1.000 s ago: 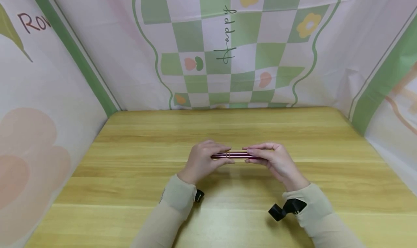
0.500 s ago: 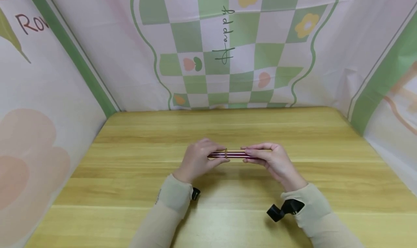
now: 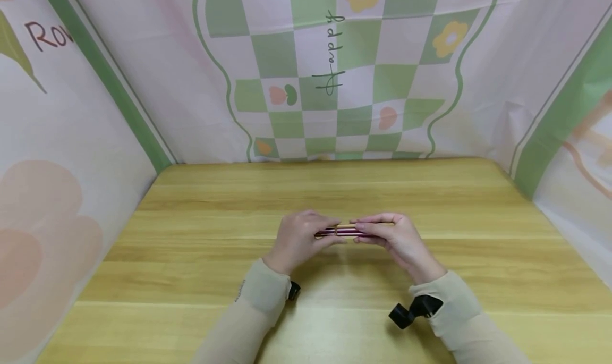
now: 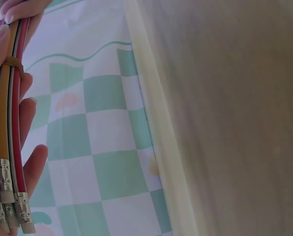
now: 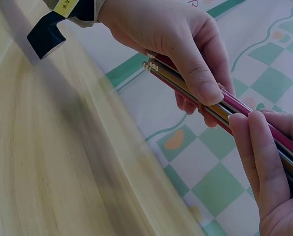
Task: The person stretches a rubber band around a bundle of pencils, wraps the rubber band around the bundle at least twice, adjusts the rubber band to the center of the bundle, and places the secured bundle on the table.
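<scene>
Both hands hold one bundle of pencils [image 3: 349,231] level above the table. Its pencils are red, yellow and dark, and metal ferrules with erasers [image 4: 23,211] show at the left hand's end. A tan rubber band [image 4: 13,62] circles the bundle near its middle, beside the left thumb. My left hand [image 3: 298,239] grips the eraser half, thumb on one side and fingers on the other. My right hand [image 3: 399,242] pinches the opposite half, its fingertips close to the left hand's. The pencils' far tips are hidden by the right hand.
A wood-grain table [image 3: 344,188] lies below the hands. Printed cloth [image 3: 315,122] with green and white checks hangs behind its back edge, and more cloth borders both sides. A black wrist camera [image 3: 415,311] juts from the right sleeve.
The left hand went slightly left, then came back right. The right hand shifted a little left, so the hands are now closer together on the pencils.
</scene>
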A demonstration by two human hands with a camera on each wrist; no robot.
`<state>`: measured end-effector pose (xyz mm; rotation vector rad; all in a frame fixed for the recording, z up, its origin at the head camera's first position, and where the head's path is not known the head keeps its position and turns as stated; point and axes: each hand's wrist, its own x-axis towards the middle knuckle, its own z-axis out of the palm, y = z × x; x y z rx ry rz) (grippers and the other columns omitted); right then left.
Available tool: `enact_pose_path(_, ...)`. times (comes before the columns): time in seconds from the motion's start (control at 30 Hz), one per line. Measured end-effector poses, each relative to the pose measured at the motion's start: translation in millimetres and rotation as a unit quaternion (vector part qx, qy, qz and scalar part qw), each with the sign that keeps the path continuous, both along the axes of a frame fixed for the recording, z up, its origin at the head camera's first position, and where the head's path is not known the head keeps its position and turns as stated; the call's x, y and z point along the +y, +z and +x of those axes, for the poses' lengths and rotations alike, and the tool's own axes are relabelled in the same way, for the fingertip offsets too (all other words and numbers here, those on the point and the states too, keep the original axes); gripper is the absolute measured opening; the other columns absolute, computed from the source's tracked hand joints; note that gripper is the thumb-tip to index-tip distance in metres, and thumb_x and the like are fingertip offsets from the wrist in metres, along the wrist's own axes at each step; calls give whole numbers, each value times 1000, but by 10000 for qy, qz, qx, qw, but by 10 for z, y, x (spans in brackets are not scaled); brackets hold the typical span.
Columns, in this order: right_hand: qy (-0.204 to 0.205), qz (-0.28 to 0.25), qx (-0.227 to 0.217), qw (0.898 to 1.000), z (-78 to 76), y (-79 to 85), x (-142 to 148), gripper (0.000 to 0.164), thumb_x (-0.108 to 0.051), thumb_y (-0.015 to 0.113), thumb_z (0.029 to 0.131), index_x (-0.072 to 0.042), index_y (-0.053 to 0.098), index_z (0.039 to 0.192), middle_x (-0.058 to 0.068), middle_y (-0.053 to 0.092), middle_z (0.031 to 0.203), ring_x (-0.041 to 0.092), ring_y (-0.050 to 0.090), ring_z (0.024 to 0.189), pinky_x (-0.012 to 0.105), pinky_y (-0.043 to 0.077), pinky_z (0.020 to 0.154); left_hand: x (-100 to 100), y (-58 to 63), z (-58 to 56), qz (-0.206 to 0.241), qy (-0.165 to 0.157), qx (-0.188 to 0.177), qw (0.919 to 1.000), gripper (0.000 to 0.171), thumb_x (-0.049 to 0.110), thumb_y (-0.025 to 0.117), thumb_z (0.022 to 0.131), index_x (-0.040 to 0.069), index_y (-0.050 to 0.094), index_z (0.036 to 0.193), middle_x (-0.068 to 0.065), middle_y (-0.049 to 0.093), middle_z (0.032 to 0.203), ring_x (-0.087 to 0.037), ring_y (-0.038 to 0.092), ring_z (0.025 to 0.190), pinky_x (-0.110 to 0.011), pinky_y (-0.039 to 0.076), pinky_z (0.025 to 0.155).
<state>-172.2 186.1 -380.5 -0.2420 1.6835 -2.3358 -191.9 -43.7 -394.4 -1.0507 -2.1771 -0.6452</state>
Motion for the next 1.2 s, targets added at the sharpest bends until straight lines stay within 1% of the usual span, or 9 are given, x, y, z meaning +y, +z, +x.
enact_pose_path(0.13,-24,85,-22,10000,2,3,9,25,7,62,92,-12,79,89,5,77,96,18,75,82,28,60,77,17,-19,10,22,69,-58,10000,39,43,82,74,15,80,102,3,78,90,-8,72,75,-21,56,62)
enact_pose_path(0.3,-51,90,-103,9999,-2,-2,-3,24,7,63,92,-11,79,88,7,77,94,18,75,81,28,60,77,36,-45,20,-9,210,-113,9997,40,46,81,75,19,80,104,5,78,86,-4,68,63,-16,49,53)
enact_pose_path(0.4,-52,107,-127,9998,-7,-14,-12,24,7,63,91,-10,78,88,8,77,93,19,75,80,28,60,77,45,-57,26,-36,285,-160,9995,40,47,80,75,20,79,104,6,78,85,-3,67,60,-15,47,52)
enact_pose_path(0.63,-75,215,-125,9997,-19,-41,-12,24,7,63,91,-12,78,87,7,77,92,19,75,79,28,60,77,52,-57,31,-135,264,-331,9990,38,45,79,78,20,79,107,6,78,91,-3,71,68,-16,50,54)
enact_pose_path(0.8,-116,333,-171,9992,-21,-43,-26,23,6,65,91,-12,78,87,9,77,92,20,75,81,27,60,76,73,-40,47,-408,124,-340,9985,38,44,76,81,19,77,110,5,78,94,-5,73,76,-19,55,60)
enact_pose_path(0.9,-145,321,-199,9992,-17,-34,-31,23,6,64,91,-11,78,87,10,77,91,19,75,81,26,60,75,95,-20,57,-569,163,-390,9975,38,45,74,83,20,77,112,6,78,96,-4,73,77,-19,54,59)
enact_pose_path(1.03,-103,178,-250,9995,-11,-19,-29,24,8,63,91,-10,78,88,10,77,92,19,75,81,26,60,75,92,8,70,-641,389,-391,9964,41,49,74,81,20,76,111,6,78,94,-3,72,70,-18,50,53)
enact_pose_path(1.13,-48,45,-291,9996,-14,-20,-18,23,7,61,92,-10,77,90,9,77,95,19,75,81,27,60,77,35,39,60,-623,516,-353,9961,48,52,77,77,17,76,110,3,78,89,-2,65,58,-16,44,47)
enact_pose_path(1.2,-32,-80,-338,9994,-24,-24,2,21,6,61,93,-9,76,94,9,76,97,20,75,83,27,60,77,-31,63,42,-596,611,-494,9951,49,53,79,74,17,77,108,3,78,87,-2,62,54,-16,41,46)
